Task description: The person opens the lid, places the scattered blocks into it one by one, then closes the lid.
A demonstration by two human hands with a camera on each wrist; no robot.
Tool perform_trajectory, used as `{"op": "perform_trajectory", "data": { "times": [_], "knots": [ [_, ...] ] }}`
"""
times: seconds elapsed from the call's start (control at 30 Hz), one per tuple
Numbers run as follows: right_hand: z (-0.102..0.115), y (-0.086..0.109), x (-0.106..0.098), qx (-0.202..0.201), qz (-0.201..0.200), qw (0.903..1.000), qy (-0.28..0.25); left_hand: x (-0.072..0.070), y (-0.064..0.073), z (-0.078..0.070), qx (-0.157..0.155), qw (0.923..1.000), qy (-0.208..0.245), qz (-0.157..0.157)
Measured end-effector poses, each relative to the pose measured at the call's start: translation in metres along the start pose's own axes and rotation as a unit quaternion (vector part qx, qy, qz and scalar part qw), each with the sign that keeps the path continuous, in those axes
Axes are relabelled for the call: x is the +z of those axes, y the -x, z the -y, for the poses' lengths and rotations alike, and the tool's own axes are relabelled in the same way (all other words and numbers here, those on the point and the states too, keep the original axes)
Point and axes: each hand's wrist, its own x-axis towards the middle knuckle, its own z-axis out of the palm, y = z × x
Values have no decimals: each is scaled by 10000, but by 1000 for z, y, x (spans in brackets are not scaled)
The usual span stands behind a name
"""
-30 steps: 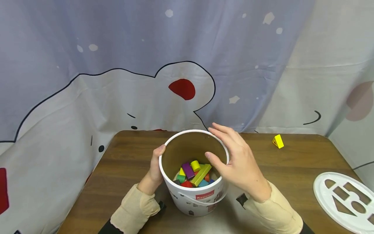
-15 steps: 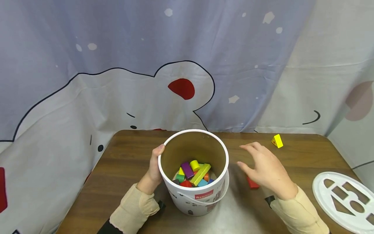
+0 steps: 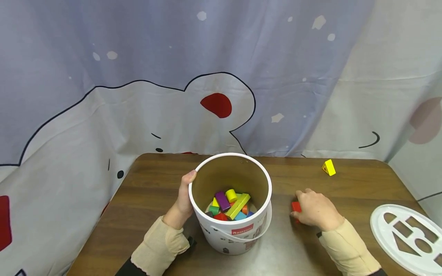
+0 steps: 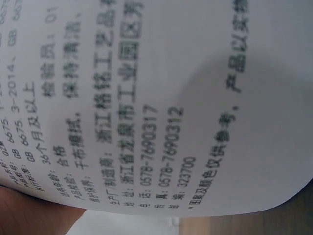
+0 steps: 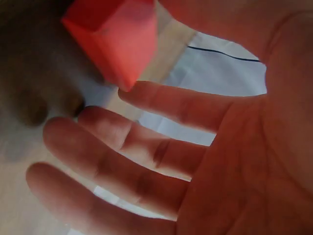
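Note:
A white bucket (image 3: 221, 247) stands on the table with several coloured wooden blocks inside, among them a purple block (image 3: 222, 201) and a long yellow-green block (image 3: 238, 206). My left hand (image 3: 181, 201) holds the bucket's left side, thumb at the rim; its other fingers are hidden. Printed text covers the bucket wall (image 4: 161, 98) in the left wrist view. To the right of the bucket, my right hand (image 3: 317, 210) pinches a red block (image 3: 296, 207) low at the tabletop. The right wrist view has this red block (image 5: 127, 44) between thumb and index fingertip, other fingers extended.
A yellow triangular block (image 3: 329, 167) lies near the table's back right. The white lid (image 3: 383, 230) with shaped holes rests at the right edge. The bucket's handle (image 3: 266, 226) hangs down its front right side. A patterned curtain (image 3: 155, 115) hangs behind the table (image 3: 145, 191).
My right hand has moved from over the bucket's rim rightward and down to the red block, its fingers closing on it. The left hand and bucket have stayed in place.

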Motion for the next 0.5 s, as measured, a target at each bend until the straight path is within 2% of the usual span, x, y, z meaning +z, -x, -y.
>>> {"op": "perform_trajectory", "data": {
  "times": [0.33,0.5],
  "knots": [
    [0,-2,6,-78,177,9991,-372,1,1,-3,76,10000,-45,3],
    [-2,-2,4,-244,-12,9992,-313,-1,0,-1,105,9999,-27,98]
  ]
}}
